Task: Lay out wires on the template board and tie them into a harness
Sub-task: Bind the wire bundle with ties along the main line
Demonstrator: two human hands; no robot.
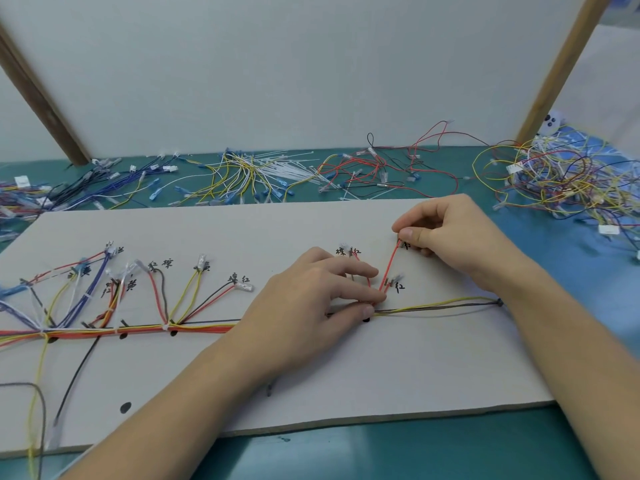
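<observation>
The right hand [460, 237] pinched one red wire [390, 268] at two o'clock — the left hand [311, 292] pressed the wire bundle [138, 330] onto the one template board [346, 375] with thumb and fingertips.

A pale, plain wall panel [277, 71] fills the back of the view, evenly lit with a cool, slightly greenish cast. Two brown wooden posts lean across it: one [38, 95] on the left slanting down to the worktop, another [561, 67] on the right slanting the opposite way. The worktop [381, 455] is covered in a teal-green mat. At the far right, a blue sheet [571, 244] lies over it. Beyond the right post is a paler, brighter surface [613, 74].
</observation>
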